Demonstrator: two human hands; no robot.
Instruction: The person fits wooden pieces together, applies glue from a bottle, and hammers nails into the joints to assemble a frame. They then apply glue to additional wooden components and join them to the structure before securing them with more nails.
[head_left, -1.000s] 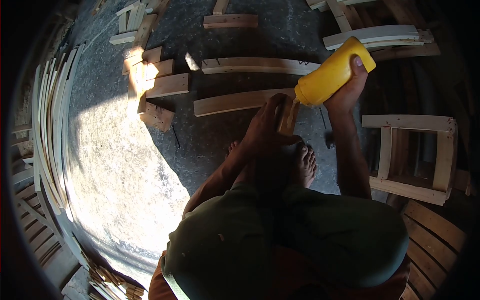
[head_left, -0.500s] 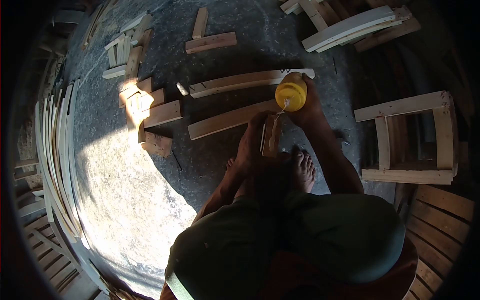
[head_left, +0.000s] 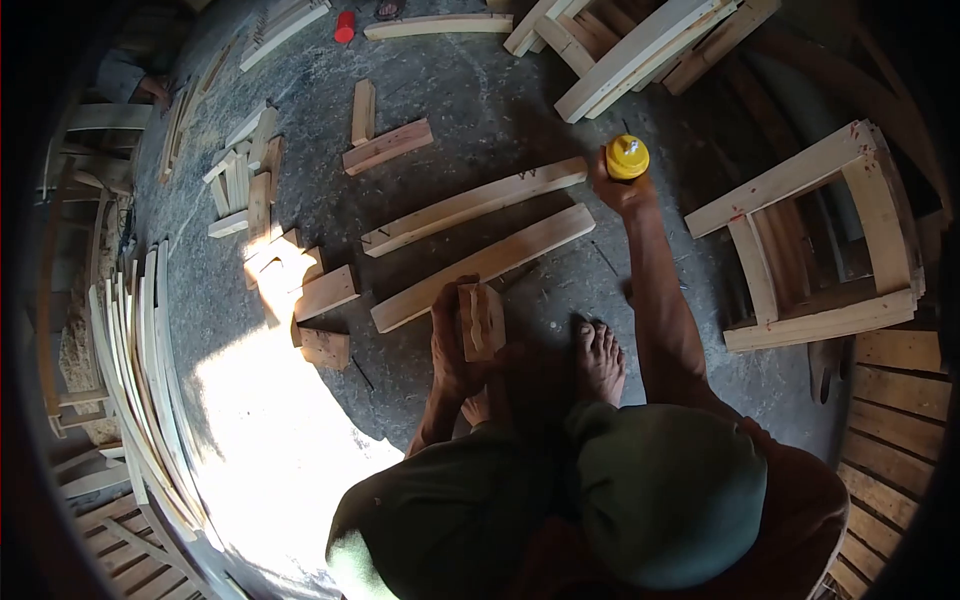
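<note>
My left hand [head_left: 448, 350] is closed around a short wooden block [head_left: 483, 340], whose upturned face carries a wavy line of glue. Out to the right, my right hand [head_left: 625, 192] grips a yellow glue bottle [head_left: 628, 158] with its pale nozzle pointing up. Two curved wooden rails lie beyond the block: the nearer rail [head_left: 500, 262] is just past my left fingers, and the farther rail [head_left: 470, 208] has nails standing in it near both ends.
Right of my arm stands a wooden frame [head_left: 800, 185]; another frame [head_left: 650, 55] lies at the back. Offcuts [head_left: 325, 292] and long strips [head_left: 140, 370] are on the left. A red container [head_left: 345, 27] sits far off. Another person's hand [head_left: 155, 88] shows at upper left.
The glue bottle has gone from tipped over the block to upright, farther right and away from it. My left hand has brought the block lower and to the left. The view has shifted.
</note>
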